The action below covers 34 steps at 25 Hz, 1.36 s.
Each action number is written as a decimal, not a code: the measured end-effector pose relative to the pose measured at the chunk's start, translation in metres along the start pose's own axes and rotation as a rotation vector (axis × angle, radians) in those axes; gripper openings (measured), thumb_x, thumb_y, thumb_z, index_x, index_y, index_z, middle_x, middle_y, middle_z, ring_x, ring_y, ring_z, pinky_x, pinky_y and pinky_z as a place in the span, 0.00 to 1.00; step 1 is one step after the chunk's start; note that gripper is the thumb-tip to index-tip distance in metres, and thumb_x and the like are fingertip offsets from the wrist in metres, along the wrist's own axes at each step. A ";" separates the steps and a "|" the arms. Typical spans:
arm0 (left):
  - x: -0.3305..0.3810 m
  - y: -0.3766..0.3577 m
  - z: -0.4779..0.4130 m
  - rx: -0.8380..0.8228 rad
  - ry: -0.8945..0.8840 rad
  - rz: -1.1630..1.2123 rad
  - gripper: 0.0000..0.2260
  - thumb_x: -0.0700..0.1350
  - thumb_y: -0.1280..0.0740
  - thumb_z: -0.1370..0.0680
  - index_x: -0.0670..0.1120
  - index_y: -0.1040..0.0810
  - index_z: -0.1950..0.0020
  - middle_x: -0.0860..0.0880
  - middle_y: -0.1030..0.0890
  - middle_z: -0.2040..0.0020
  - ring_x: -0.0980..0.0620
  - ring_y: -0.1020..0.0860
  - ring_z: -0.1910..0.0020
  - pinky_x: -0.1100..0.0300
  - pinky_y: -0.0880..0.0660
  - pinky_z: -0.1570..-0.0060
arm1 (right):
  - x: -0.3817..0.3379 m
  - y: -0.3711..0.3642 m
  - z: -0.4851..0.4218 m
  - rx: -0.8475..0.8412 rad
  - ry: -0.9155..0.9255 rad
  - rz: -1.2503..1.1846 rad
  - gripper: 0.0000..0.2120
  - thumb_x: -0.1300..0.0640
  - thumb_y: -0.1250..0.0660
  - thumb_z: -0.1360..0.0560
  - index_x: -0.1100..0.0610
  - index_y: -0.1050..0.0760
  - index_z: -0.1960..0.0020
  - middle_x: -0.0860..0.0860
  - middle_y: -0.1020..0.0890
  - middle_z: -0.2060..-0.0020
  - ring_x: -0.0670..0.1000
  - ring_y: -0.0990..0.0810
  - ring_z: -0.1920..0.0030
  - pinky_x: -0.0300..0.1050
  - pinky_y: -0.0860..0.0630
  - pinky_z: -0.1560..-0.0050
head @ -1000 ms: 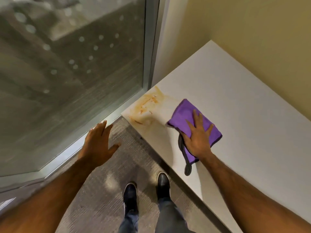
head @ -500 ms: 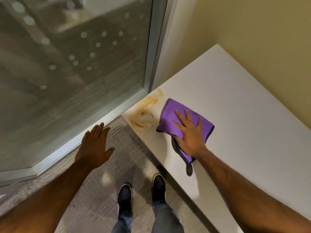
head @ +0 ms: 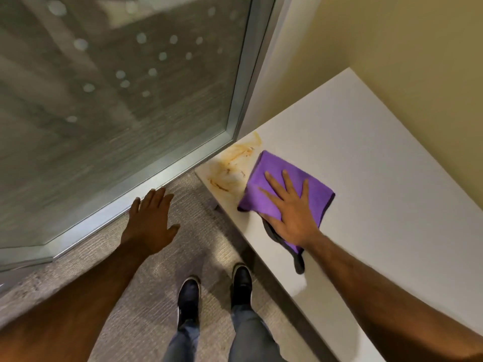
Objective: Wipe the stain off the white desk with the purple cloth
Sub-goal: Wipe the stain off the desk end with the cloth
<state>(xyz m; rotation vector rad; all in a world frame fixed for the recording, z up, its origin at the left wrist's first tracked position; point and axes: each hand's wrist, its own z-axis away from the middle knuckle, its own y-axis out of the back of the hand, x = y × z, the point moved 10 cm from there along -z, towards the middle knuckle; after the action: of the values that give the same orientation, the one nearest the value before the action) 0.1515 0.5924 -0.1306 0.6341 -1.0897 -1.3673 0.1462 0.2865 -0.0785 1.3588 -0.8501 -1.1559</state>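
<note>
A folded purple cloth [head: 271,176] with a dark edge lies flat on the white desk [head: 379,184]. My right hand [head: 290,212] presses down on it, palm flat and fingers spread. An orange-brown stain [head: 235,165] smears the desk's left corner, just left of the cloth and touching its edge. My left hand [head: 150,220] hovers open over the carpet, left of the desk, holding nothing.
A frosted glass wall with a metal frame [head: 240,87] stands close behind the desk's left corner. A yellow wall [head: 418,61] runs along the desk's far side. My two dark shoes [head: 217,296] stand on grey carpet at the desk's front edge.
My right hand has slid the purple cloth left toward the stain, until its edge reaches the smear. My left hand stays open and has barely moved.
</note>
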 end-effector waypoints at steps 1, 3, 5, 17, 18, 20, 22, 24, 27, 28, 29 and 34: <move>0.000 0.000 0.000 0.000 0.000 0.002 0.36 0.58 0.37 0.23 0.46 0.46 0.21 0.45 0.50 0.19 0.44 0.52 0.20 0.43 0.54 0.24 | 0.002 -0.001 0.018 0.008 0.000 -0.015 0.28 0.35 0.51 0.21 0.39 0.47 0.22 0.46 0.47 0.20 0.59 0.54 0.20 0.80 0.53 0.32; 0.002 0.000 0.000 0.002 -0.004 0.007 0.36 0.59 0.37 0.23 0.46 0.47 0.21 0.45 0.50 0.19 0.44 0.52 0.20 0.43 0.54 0.25 | 0.019 0.002 0.036 0.045 -0.147 -0.082 0.27 0.35 0.53 0.20 0.39 0.47 0.22 0.46 0.47 0.20 0.58 0.53 0.20 0.81 0.55 0.31; 0.000 -0.001 0.001 -0.013 -0.002 0.001 0.36 0.59 0.37 0.23 0.47 0.47 0.21 0.45 0.50 0.19 0.44 0.52 0.20 0.43 0.54 0.24 | 0.020 0.004 0.022 0.054 -0.277 -0.126 0.28 0.36 0.51 0.20 0.42 0.45 0.22 0.46 0.46 0.20 0.60 0.52 0.20 0.80 0.57 0.31; -0.014 0.003 0.015 0.032 -0.022 -0.073 0.46 0.77 0.53 0.30 0.51 0.53 0.20 0.46 0.57 0.19 0.47 0.58 0.20 0.43 0.59 0.25 | -0.017 0.002 0.073 0.041 -0.158 -0.235 0.24 0.40 0.48 0.20 0.39 0.43 0.24 0.46 0.42 0.21 0.56 0.48 0.20 0.79 0.56 0.30; -0.015 0.003 0.016 0.039 -0.021 -0.079 0.47 0.79 0.55 0.31 0.51 0.54 0.20 0.46 0.57 0.19 0.47 0.59 0.20 0.43 0.60 0.25 | -0.007 0.002 0.067 0.057 -0.250 -0.239 0.25 0.39 0.48 0.20 0.40 0.43 0.24 0.46 0.42 0.22 0.56 0.47 0.20 0.78 0.56 0.29; -0.019 0.001 0.020 0.048 -0.008 -0.066 0.49 0.80 0.57 0.32 0.52 0.55 0.20 0.47 0.58 0.19 0.48 0.60 0.21 0.43 0.62 0.25 | -0.007 -0.001 0.048 0.067 -0.368 -0.198 0.27 0.36 0.50 0.21 0.43 0.39 0.24 0.48 0.42 0.21 0.57 0.48 0.20 0.76 0.57 0.28; -0.022 -0.002 0.025 0.059 0.003 -0.051 0.50 0.81 0.57 0.33 0.52 0.55 0.20 0.47 0.58 0.19 0.49 0.60 0.21 0.43 0.62 0.26 | -0.029 -0.004 0.025 0.051 -0.346 -0.133 0.30 0.32 0.51 0.22 0.42 0.38 0.24 0.50 0.45 0.20 0.60 0.52 0.20 0.74 0.61 0.27; -0.023 -0.008 0.031 0.063 0.004 -0.052 0.50 0.81 0.57 0.33 0.52 0.55 0.20 0.47 0.57 0.19 0.48 0.59 0.20 0.41 0.60 0.25 | -0.060 -0.007 0.011 0.034 -0.191 -0.100 0.29 0.33 0.49 0.23 0.41 0.38 0.24 0.52 0.46 0.20 0.62 0.54 0.20 0.75 0.61 0.28; -0.023 -0.020 0.041 0.057 0.007 -0.042 0.49 0.81 0.57 0.32 0.52 0.53 0.20 0.47 0.54 0.19 0.48 0.57 0.20 0.40 0.57 0.24 | -0.091 -0.014 0.030 -0.023 0.114 -0.024 0.27 0.39 0.46 0.22 0.41 0.39 0.23 0.53 0.46 0.20 0.62 0.54 0.20 0.79 0.55 0.30; -0.025 -0.025 0.044 0.049 0.012 -0.029 0.48 0.80 0.57 0.32 0.52 0.53 0.20 0.46 0.54 0.19 0.48 0.56 0.20 0.40 0.57 0.24 | -0.095 -0.017 0.044 -0.038 0.178 -0.006 0.27 0.41 0.46 0.22 0.41 0.40 0.23 0.52 0.46 0.20 0.62 0.54 0.20 0.79 0.55 0.31; -0.027 -0.029 0.047 0.044 0.015 -0.014 0.47 0.80 0.58 0.31 0.52 0.53 0.20 0.46 0.54 0.19 0.47 0.56 0.20 0.40 0.58 0.24 | -0.096 -0.019 0.057 -0.046 0.204 0.009 0.27 0.42 0.47 0.22 0.41 0.41 0.23 0.52 0.47 0.19 0.61 0.55 0.20 0.79 0.55 0.31; -0.035 -0.043 0.062 0.060 0.020 0.036 0.45 0.78 0.58 0.29 0.53 0.53 0.20 0.47 0.55 0.19 0.48 0.56 0.20 0.43 0.62 0.26 | -0.103 -0.030 0.056 -0.073 0.149 0.126 0.29 0.40 0.46 0.22 0.41 0.45 0.22 0.55 0.51 0.19 0.64 0.56 0.20 0.81 0.52 0.32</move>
<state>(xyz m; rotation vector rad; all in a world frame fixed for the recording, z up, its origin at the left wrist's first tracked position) 0.0821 0.6330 -0.1511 0.6670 -1.1247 -1.2988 0.0614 0.3728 -0.0861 1.2953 -0.7675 -0.9665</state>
